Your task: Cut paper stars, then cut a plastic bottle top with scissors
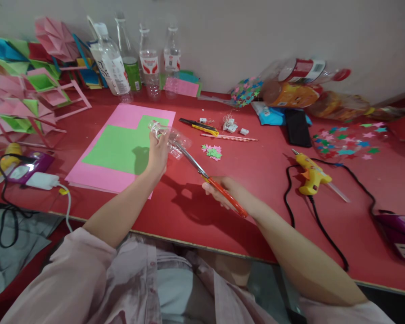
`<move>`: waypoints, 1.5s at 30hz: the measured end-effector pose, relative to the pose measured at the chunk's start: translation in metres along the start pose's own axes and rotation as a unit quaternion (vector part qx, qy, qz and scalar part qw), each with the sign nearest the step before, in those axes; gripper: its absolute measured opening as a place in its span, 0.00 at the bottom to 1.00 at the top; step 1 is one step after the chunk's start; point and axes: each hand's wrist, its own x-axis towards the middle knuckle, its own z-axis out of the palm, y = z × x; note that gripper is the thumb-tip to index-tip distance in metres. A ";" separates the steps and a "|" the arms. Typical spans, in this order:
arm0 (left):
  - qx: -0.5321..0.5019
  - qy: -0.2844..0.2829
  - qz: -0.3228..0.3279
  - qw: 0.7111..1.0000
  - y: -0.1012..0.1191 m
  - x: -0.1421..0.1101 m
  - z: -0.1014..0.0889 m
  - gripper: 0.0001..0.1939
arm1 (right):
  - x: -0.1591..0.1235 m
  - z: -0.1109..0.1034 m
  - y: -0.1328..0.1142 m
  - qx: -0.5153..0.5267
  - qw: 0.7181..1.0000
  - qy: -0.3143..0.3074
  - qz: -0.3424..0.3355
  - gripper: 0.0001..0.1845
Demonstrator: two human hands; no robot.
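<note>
My left hand (158, 153) is closed around the neck end of a clear plastic bottle piece (179, 143), tilted above the papers. In my right hand (234, 194) is a pair of scissors with red handles (227, 197). The blades point up and left, and their tips meet the clear plastic near its cut edge. Whether the tips are inside or beside the plastic I cannot tell. Beneath my left hand lie a green sheet (113, 150) and a larger pink sheet (103, 180). Small pink and green paper stars (212, 152) are piled just beyond the scissors.
A yellow utility knife (205, 129), striped straws (229, 137) and small white pieces (232, 128) lie behind. Several bottles (150, 67) stand along the wall. To the right are a phone (297, 128) and a corded yellow glue gun (312, 174). Folded paper models (30, 99) fill the left.
</note>
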 end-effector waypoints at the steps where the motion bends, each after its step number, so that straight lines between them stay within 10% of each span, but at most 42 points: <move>1: 0.000 -0.004 0.002 1.000 0.001 0.000 0.000 0.07 | 0.000 0.000 0.000 -0.001 1.000 0.000 0.000 0.31; 45: -0.050 0.028 0.036 0.998 0.008 0.020 -0.006 0.15 | 0.041 -0.017 -0.010 0.039 0.995 -0.031 -0.084 0.30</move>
